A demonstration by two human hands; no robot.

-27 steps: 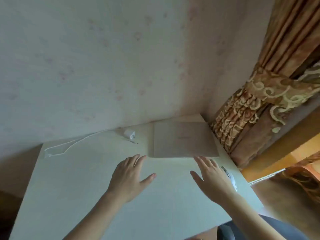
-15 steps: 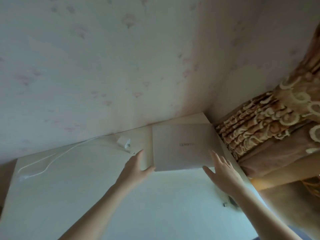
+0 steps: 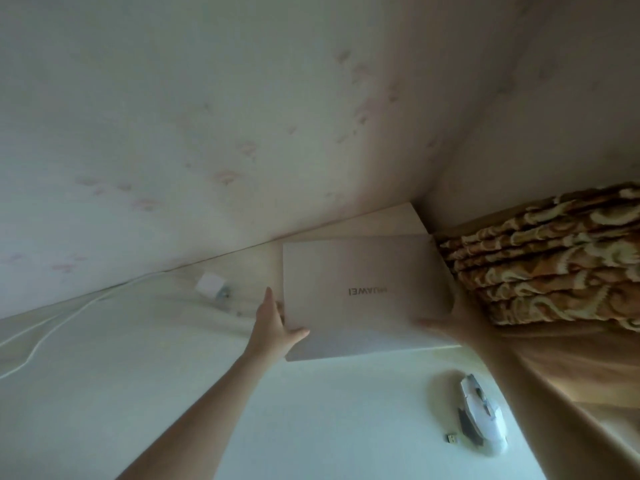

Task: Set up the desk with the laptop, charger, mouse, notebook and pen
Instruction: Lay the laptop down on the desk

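Matt metal-look laptop [image 3: 363, 292]; smooth pale desk [image 3: 138, 358]; glossy white plastic mouse [image 3: 483, 415]; patterned cloth curtain [image 3: 554, 265]

Closed laptop [image 3: 360, 299], right of centre: its near right corner covers most of the right hand [image 3: 446, 327], of which only the thumb and heel show; the fingers of the left hand [image 3: 273, 327] pass under its left edge, out of sight. Charger [image 3: 210, 285], centre left: its cable [image 3: 45, 337] is cut off by the left edge of the frame, its plug end blurred. Small dark object [image 3: 451, 438] beside the mouse [image 3: 483, 415], lower right: too small to identify. Curtain [image 3: 540, 268] cut by the right edge; table [image 3: 104, 393] cut by the lower and left edges
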